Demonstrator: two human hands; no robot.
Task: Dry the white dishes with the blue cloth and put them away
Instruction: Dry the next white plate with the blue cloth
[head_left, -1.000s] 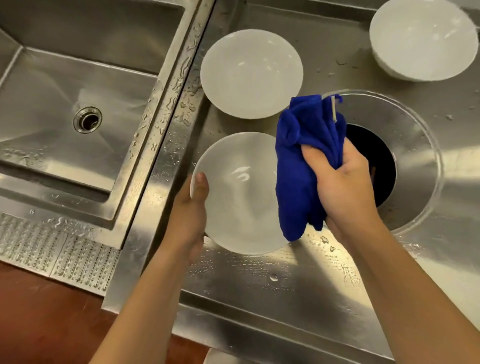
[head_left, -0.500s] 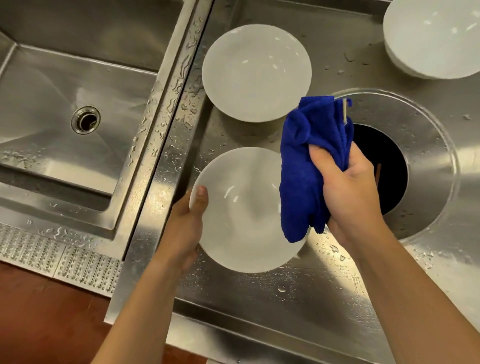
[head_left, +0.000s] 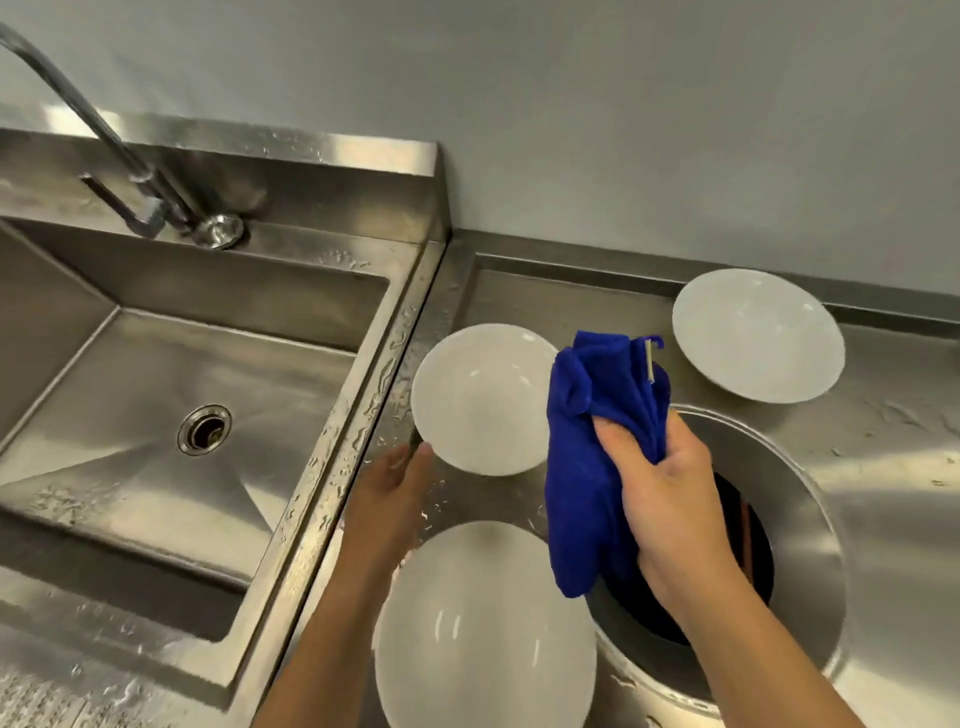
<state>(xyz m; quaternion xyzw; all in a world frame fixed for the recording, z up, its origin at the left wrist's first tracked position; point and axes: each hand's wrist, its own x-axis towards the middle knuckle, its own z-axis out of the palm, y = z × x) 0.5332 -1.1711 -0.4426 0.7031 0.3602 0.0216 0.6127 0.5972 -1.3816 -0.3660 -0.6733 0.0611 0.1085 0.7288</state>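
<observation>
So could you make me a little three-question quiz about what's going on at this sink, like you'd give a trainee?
1. True or false: the right hand grips the blue cloth.
2. How many white dishes show on the steel counter?
A. one
B. two
C. three
3. Fill in: the left hand reaches for the rim of the ____ dish, beside the sink.

Key
1. True.
2. C: the near dish, the middle dish and the far dish.
3. middle
</observation>
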